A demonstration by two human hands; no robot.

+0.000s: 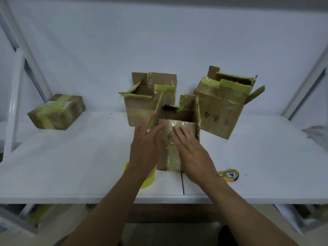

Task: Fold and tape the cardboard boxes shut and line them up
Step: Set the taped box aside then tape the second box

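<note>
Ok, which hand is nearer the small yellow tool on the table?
Right. The right hand rests on the front box, with the yellow tool just beside its wrist; the left hand is at the box's other side.

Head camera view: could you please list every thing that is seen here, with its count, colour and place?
open boxes: three, brown with yellow-green tape; front box at the hands, left box and right box behind it
sealed box: one, brown with yellow-green tape, far left on the table
tape roll: one, yellow, near edge, partly hidden by the left forearm
small tool: one, yellow with a white label, right of the front box, near edge
table: one, white, under everything
hands: two, bare; left hand at the front box's left flap, right hand flat on its near flap
</note>
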